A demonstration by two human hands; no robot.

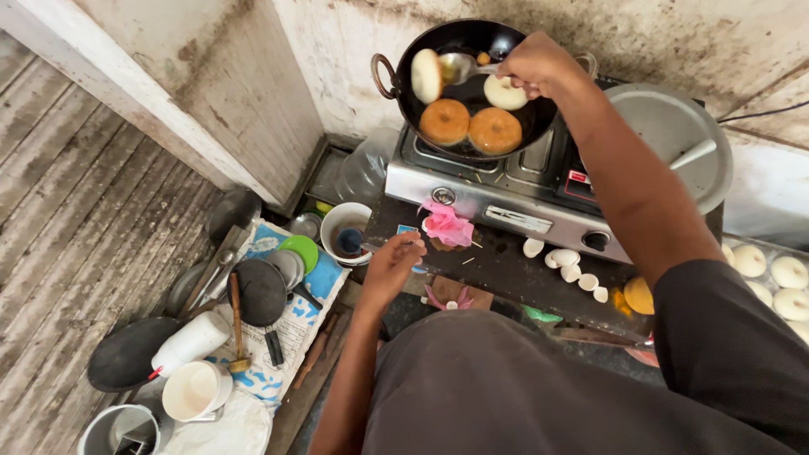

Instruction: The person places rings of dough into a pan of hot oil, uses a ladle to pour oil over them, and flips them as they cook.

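Dough rounds are frying in a black two-handled wok (472,50) that is sitting on a steel gas stove (514,185). Two browned rounds (469,126) are lying side by side at the near side of the pan, a pale round (506,93) is floating just behind them, and another pale one (426,74) is leaning against the left wall. The right hand (539,63) is reaching over the pan's far right rim, its fingers clenching the handle of a metal ladle (459,66) whose bowl is lying among the rounds. The left hand (392,265) is hovering low over the dark worktop (506,261) in front of the stove, fingers curled loosely; whether they are pinching anything I cannot tell. Just beside this hand are sitting a white cup (347,232) and a crumpled pink wrapper (447,226). Broken eggshells (566,265) are lying further right on the worktop. A grey lid (674,143) is resting to the right of the stove.
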